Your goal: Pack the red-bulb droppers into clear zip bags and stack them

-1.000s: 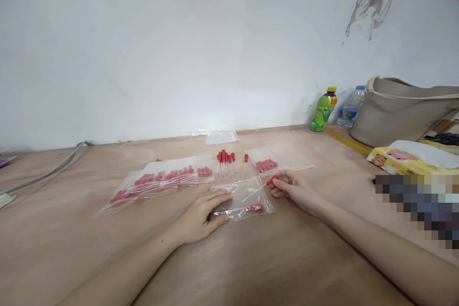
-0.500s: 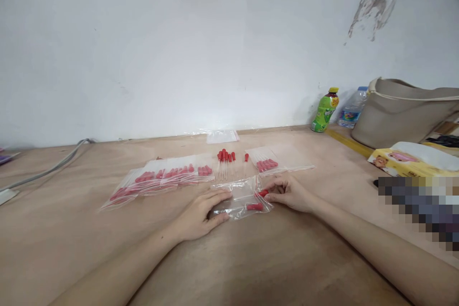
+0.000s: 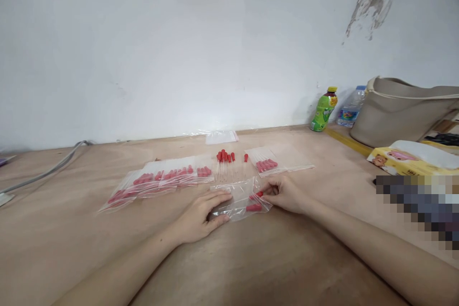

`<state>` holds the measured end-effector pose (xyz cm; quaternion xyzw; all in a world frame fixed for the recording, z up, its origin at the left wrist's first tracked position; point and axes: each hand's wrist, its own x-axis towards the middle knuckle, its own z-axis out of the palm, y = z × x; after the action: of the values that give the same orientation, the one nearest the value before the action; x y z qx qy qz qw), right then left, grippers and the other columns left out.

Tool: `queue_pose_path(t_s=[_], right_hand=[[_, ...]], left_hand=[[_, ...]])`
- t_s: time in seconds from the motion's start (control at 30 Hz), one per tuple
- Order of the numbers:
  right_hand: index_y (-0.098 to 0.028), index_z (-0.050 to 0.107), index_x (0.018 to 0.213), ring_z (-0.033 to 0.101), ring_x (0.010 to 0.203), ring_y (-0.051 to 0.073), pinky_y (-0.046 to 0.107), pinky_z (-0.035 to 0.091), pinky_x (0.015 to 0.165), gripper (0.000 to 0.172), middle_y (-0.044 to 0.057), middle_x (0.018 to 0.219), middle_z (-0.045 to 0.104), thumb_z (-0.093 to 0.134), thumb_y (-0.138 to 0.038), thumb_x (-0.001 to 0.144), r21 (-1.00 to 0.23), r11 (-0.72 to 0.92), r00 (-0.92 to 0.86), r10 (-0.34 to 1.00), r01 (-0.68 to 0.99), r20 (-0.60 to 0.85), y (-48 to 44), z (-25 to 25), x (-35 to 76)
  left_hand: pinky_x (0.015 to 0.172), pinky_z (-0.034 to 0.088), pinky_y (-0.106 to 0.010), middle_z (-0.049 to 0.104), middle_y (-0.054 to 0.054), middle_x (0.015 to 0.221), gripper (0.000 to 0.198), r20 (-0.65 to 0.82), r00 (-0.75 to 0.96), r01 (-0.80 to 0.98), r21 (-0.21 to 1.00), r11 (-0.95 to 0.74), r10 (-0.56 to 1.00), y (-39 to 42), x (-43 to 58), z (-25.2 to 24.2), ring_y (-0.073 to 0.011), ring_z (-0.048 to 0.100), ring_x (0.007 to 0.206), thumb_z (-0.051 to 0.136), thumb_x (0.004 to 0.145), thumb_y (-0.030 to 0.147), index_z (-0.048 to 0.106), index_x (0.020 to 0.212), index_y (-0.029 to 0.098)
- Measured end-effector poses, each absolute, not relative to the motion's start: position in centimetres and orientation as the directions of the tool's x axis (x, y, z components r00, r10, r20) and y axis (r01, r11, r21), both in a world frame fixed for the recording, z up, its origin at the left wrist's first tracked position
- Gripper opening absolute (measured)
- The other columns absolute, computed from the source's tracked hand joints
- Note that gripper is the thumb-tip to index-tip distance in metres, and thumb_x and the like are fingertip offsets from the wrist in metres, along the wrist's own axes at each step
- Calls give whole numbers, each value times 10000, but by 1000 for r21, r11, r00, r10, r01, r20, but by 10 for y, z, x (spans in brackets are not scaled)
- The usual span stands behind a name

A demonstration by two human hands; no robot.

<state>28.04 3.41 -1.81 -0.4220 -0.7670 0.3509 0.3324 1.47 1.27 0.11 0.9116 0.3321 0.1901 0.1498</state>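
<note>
A clear zip-lock bag (image 3: 238, 197) lies on the table in front of me. My left hand (image 3: 206, 213) holds its left end down, the fingers along one side and the thumb on the other. At the bag's right end, my right hand (image 3: 281, 194) pinches the red rubber bulb of a dropper (image 3: 258, 194), which is partly inside the bag. Nearer me, another red-bulbed dropper (image 3: 254, 208) rests in the same bag. Beyond the bag lies a group of loose droppers (image 3: 224, 157), with a single dropper (image 3: 245, 158) just to their right.
Filled bags of droppers (image 3: 168, 176) overlap at the left; another filled bag (image 3: 287, 160) lies at the right. Flat bags (image 3: 220, 137) lie by the wall. Farther right are a green bottle (image 3: 323, 111), a water bottle (image 3: 351, 110), a grey-beige bin (image 3: 401, 114) and a tissue pack (image 3: 401, 160).
My right hand has shifted slightly left, and the pinched dropper has slid a little farther into the bag. My left hand stays on the bag's left end.
</note>
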Motion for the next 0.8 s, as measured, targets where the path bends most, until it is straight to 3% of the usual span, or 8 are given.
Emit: queue_pose_path(t_s=[0.2, 0.33, 0.43, 0.5, 0.6, 0.67, 0.73, 0.8], right_hand=[[-162, 680, 776, 487, 567, 100, 201, 352, 495, 184, 18, 648, 613, 523, -251, 739, -744, 471, -479, 847, 473, 232, 28, -12, 275], [-152, 659, 740, 518, 633, 113, 218, 400, 577, 238, 21, 693, 619, 465, -284, 779, -799, 457, -567, 803, 390, 183, 29, -9, 275], [-146, 640, 798, 554, 692, 129, 246, 423, 648, 220, 29, 761, 640, 478, -289, 757, -850, 348, -445, 882, 396, 154, 36, -9, 282], [-137, 623, 785, 559, 661, 132, 245, 424, 612, 208, 37, 735, 638, 505, -298, 726, -846, 284, -287, 944, 451, 163, 43, -8, 286], [-146, 594, 741, 551, 605, 128, 230, 408, 560, 164, 28, 669, 618, 519, -289, 710, -741, 293, -155, 955, 603, 252, 59, 0, 281], [-155, 583, 777, 566, 648, 135, 233, 412, 607, 138, 29, 691, 623, 516, -259, 716, -616, 283, -123, 949, 735, 289, 75, 9, 269], [-149, 563, 899, 584, 758, 161, 251, 413, 689, 199, 60, 781, 637, 511, -232, 726, -513, 184, -58, 966, 838, 252, 94, 16, 253], [-99, 517, 1008, 582, 849, 219, 292, 418, 711, 320, 145, 901, 622, 534, -216, 710, -490, 91, 9, 980, 867, 197, 112, 17, 236]], left_hand=[[980, 336, -384, 493, -39, 1239, 400, 245, 711, 541, 409, -735, 659, 13, 15, 0, -202, 433, 1149, 487, 841, 341, 450, 1228, 246], [976, 341, -388, 492, -44, 1242, 404, 241, 708, 544, 413, -731, 664, 13, 15, 0, -207, 435, 1149, 483, 842, 349, 453, 1231, 246], [977, 340, -388, 472, -41, 1264, 391, 229, 712, 544, 419, -727, 664, 13, 14, 0, -211, 426, 1160, 482, 843, 352, 470, 1222, 256], [979, 336, -392, 453, -40, 1282, 376, 224, 714, 543, 420, -727, 663, 14, 14, -2, -214, 423, 1165, 477, 847, 347, 482, 1214, 265], [979, 335, -399, 434, -36, 1299, 356, 220, 719, 538, 424, -729, 659, 15, 13, -3, -219, 415, 1174, 465, 855, 339, 491, 1205, 273], [985, 327, -401, 426, -37, 1305, 356, 212, 727, 534, 423, -732, 653, 16, 13, -3, -220, 400, 1187, 453, 863, 337, 483, 1211, 269], [997, 312, -397, 415, -40, 1312, 361, 198, 736, 533, 420, -735, 647, 16, 13, -2, -217, 381, 1202, 441, 869, 335, 472, 1221, 260], [1005, 300, -395, 408, -40, 1316, 362, 195, 741, 529, 420, -737, 643, 15, 14, -2, -216, 372, 1208, 437, 872, 331, 468, 1225, 254]])
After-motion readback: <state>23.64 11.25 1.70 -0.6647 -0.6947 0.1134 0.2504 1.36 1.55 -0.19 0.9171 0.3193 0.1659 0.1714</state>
